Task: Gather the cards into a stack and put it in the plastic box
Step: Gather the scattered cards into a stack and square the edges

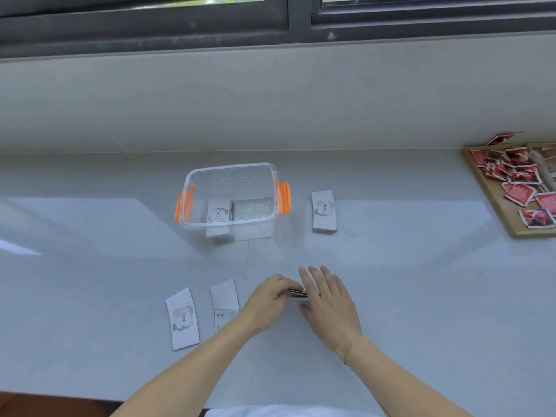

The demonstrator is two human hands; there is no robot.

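Small stack of white paper cards (298,294) mostly hidden between both hands, only its dark edge showing, near bench (391,281) front edge. Left hand (269,302) pinches its end; right hand (329,305) lies flat, fingers spread, against it. Clear plastic box with orange latches (230,200) mid-bench, cards inside blurred. Loose "love" cards (182,319) front-left; another pile (323,210) right of box. Wooden tray of red packets (511,227) cut off at right edge.

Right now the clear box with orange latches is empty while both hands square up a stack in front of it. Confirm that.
Not quite: the head view shows the clear box already holds a card stack. The rest stands: left hand and right hand square up a stack in front of it.
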